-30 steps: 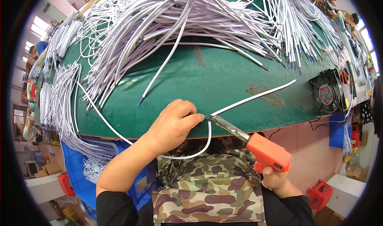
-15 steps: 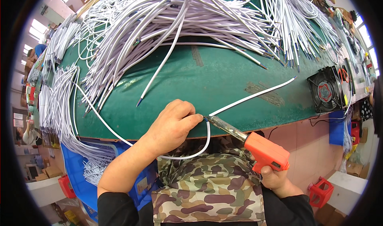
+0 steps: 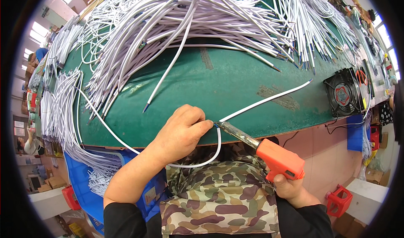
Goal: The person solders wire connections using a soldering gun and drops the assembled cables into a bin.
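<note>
At the near edge of the green table, my left hand (image 3: 185,130) is closed in a pinch, thumb and forefinger together at the joint of white cables. One white cable (image 3: 265,100) runs from there to the right across the tabletop. Another length (image 3: 219,147) loops down below the edge and passes under my left forearm. My right hand (image 3: 289,188) grips the orange handle of a soldering gun (image 3: 281,159). Its dark metal barrel points up and left, the tip at the joint beside my left fingertips. The small wires at the joint are partly hidden by my fingers.
A large heap of white cables (image 3: 189,23) lies across the far side of the green table (image 3: 185,86), with more bundles left and right. A black fan (image 3: 341,93) stands at the right. Below left is a blue crate (image 3: 80,175) with cables hanging into it.
</note>
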{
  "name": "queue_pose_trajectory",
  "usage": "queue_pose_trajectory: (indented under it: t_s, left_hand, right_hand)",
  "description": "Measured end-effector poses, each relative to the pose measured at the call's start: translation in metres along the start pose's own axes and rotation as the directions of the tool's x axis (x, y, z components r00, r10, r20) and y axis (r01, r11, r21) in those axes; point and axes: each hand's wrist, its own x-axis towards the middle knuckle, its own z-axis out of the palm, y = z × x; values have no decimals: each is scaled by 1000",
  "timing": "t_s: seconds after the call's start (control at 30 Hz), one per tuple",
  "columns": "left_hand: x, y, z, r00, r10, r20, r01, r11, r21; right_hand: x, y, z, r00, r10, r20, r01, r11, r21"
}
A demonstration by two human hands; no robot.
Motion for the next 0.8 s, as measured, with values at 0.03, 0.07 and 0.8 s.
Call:
queue_pose_trajectory:
  t_s: [0.03, 0.07, 0.8]
  left_hand:
    - [0, 0, 0, 1000, 0, 0, 0, 1000, 3]
    - [0, 0, 0, 1000, 0, -2, 0, 1000, 4]
    - [0, 2, 0, 1000, -6, 15, 5, 1000, 13]
  right_hand:
    - [-1, 1, 0, 1000, 0, -1, 0, 1000, 0]
    - [-1, 1, 0, 1000, -17, -2, 17, 1000, -15]
    - [-6, 1, -5, 999, -32, -21, 31, 999, -17]
